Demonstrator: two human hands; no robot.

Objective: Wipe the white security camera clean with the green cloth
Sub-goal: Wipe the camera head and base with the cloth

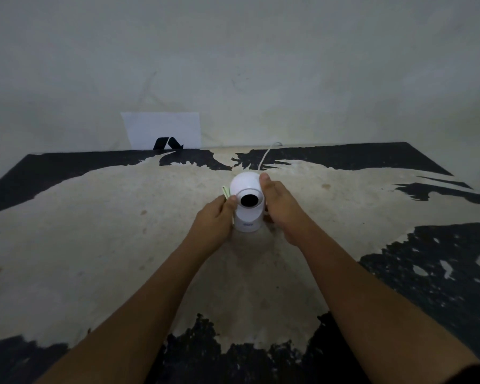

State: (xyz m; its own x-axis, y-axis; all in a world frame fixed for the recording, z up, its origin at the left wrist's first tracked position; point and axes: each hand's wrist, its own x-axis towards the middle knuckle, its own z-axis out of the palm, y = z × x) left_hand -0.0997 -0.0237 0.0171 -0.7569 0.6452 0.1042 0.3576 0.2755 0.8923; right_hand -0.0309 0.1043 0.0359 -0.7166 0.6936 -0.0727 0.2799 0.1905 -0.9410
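A small grey label on the base of the white security camera (247, 202) is too blurred to be read. The camera stands mid-bench (94, 245). It is cupped by the right hand (281, 206), thumb upon the dome. The green cloth (226, 193) is pinched against its side by the left hand (215, 221).

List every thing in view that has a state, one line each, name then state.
white security camera: upright on the table, lens facing the viewer, gripped on both sides.
green cloth: bunched in the left hand, mostly hidden, pressed against the camera's left side.
left hand: closed on the cloth.
right hand: steadying the camera's right side.
white cable: running from behind the camera to the table's far edge.
table: surface badly worn.
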